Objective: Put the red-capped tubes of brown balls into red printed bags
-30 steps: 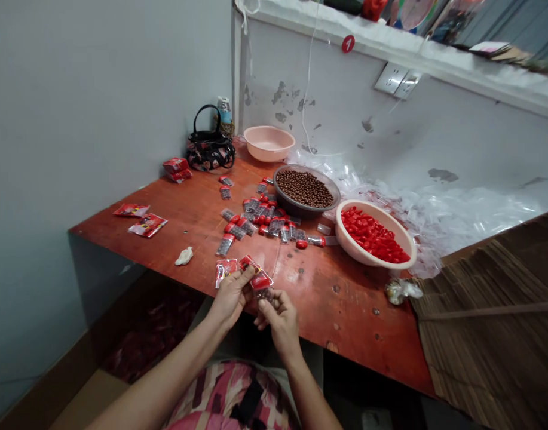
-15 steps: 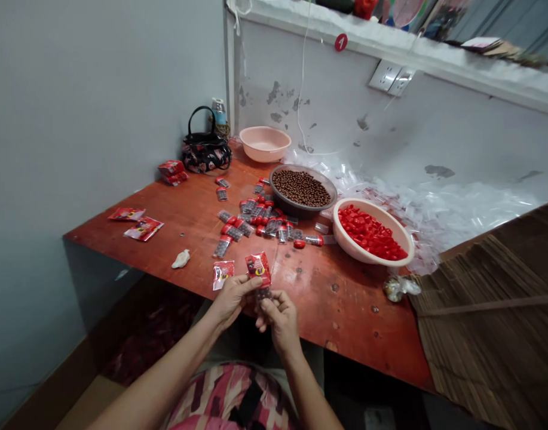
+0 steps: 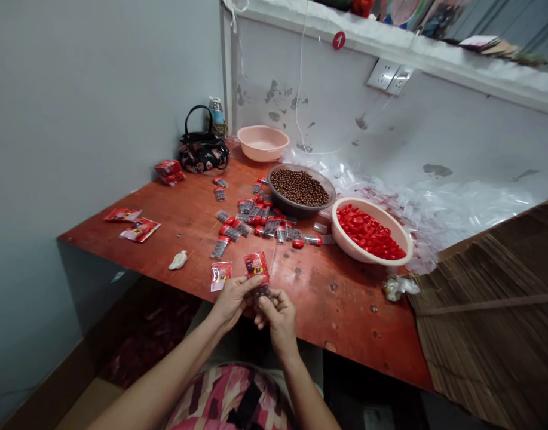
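Between thumb and fingers, my left hand (image 3: 235, 300) grips a red printed packet (image 3: 256, 264) at the table's front edge. My right hand (image 3: 279, 315) is closed on a small clear container (image 3: 262, 291) of dark balls, whose upper end meets the packet's lower edge. My fingers hide much of the container, and I cannot tell how far it sits inside the packet. Another red packet (image 3: 221, 276) lies flat just left of my hands. Beyond them is a loose heap of clear containers (image 3: 270, 226) with red caps, filled with dark balls.
A grey bowl of brown balls (image 3: 300, 188) and a pale basin of red caps (image 3: 371, 232) stand behind the heap. Empty clear containers (image 3: 471, 209) pile along the wall. Brown cardboard (image 3: 493, 322) borders the right. Red packets (image 3: 140, 229), a black handbag (image 3: 204, 152) and a pink basin (image 3: 263, 143) are leftward.
The whole view has shifted very slightly. Both hands keep the same hold on the packet and container, with almost no movement between them.
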{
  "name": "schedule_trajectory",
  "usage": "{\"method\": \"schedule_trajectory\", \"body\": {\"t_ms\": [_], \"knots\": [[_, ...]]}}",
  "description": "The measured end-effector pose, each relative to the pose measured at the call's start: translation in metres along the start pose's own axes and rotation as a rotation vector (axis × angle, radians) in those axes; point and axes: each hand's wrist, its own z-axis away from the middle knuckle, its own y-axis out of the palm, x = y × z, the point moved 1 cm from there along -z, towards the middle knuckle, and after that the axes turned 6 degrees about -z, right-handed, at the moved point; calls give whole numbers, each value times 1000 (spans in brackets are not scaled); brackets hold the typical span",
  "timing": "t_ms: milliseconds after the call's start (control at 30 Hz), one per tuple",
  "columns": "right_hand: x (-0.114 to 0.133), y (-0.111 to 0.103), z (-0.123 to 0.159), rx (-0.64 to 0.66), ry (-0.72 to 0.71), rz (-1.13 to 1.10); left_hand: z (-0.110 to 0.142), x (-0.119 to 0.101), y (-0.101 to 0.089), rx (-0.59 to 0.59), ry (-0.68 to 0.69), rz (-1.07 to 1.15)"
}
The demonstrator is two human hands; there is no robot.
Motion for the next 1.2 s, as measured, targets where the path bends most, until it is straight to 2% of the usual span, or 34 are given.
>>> {"method": "schedule_trajectory", "body": {"t_ms": [67,133,333,400,533,600,767,900,967,1033,1100,1200], "knots": [[0,0,1,-51,-62,114,-1,2,1,-28,-4,29],[-1,1,2,-74,-82,138,0,5,2,-32,1,33],[-3,3,-1,32,45,-200,4,8,0,128,-11,2],[0,3,-1,39,47,-195,4,5,-3,101,-7,-10],[7,3,3,105,64,-153,1,0,-8,-84,-13,35],[9,3,4,104,75,-145,3,1,-9,-128,-37,55],[7,3,-1,4,99,-136,13,14,-3,-94,-5,112],[5,7,-9,15,51,-24,22,15,-4,-67,0,164],[5,13,-13,51,13,66,28,13,-12,-56,-20,194],[4,21,-16,126,-5,148,38,12,-29,-102,2,271],[2,27,-17,182,2,178,52,14,-50,-232,71,386],[1,26,-17,133,24,150,74,19,-78,-470,165,407]]}}
